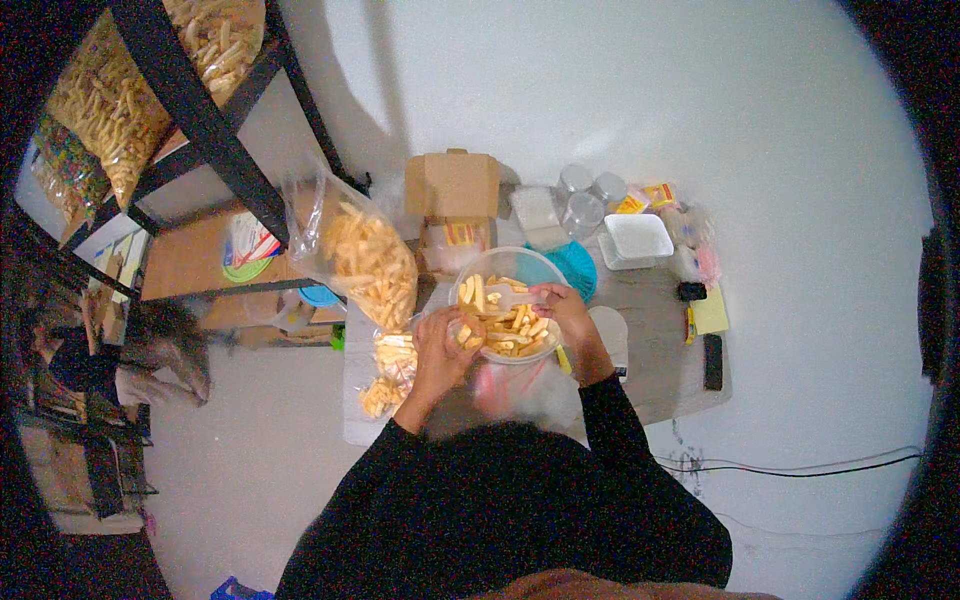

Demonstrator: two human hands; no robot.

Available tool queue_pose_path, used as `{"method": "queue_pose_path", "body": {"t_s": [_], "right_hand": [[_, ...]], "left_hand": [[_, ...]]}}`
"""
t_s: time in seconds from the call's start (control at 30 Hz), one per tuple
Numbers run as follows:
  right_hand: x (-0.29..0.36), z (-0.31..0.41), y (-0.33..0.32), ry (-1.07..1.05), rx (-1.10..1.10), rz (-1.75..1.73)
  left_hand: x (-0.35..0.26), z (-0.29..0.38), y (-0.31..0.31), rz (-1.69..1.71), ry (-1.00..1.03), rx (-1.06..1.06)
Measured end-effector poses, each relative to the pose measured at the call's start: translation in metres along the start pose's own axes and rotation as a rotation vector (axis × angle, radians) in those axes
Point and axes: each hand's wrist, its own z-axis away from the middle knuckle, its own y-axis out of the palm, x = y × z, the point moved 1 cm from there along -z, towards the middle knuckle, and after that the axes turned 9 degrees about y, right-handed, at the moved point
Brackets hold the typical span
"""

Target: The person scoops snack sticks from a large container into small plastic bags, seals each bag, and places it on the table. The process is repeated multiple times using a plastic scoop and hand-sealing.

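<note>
A clear round plastic tub with pale yellow stick-shaped snacks inside stands before me. My left hand holds a small clear plastic cup at the tub's near left edge. A few sticks show in the cup's mouth. Over the tub, my right hand grips the handle of a translucent plastic scoop. The scoop points left above the snacks; what it carries is hard to tell. My fingers hide part of the cup's side.
A large clear bag of sticks and small filled packets lie left. Behind are an open cardboard box, clear jars, a teal basket and white trays. A black-framed shelf rises at left.
</note>
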Motion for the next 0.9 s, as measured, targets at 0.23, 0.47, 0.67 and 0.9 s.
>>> {"method": "queue_pose_path", "body": {"t_s": [0.23,0.47,0.67,0.9], "right_hand": [[0.027,0.026,-0.027,0.033,0.009,-0.193],[0.071,0.053,-0.042,-0.016,-0.066,-0.062],[0.128,0.093,-0.005,-0.257,-0.129,0.411],[0.178,0.134,0.045,-0.768,-0.152,1.081]], "left_hand": [[-0.002,-0.015,-0.003,0.002,0.012,0.055],[-0.010,-0.032,0.003,0.013,-0.074,0.222],[-0.029,-0.042,0.001,0.017,0.072,0.175],[-0.036,-0.050,-0.007,0.374,-0.028,0.209]]}}
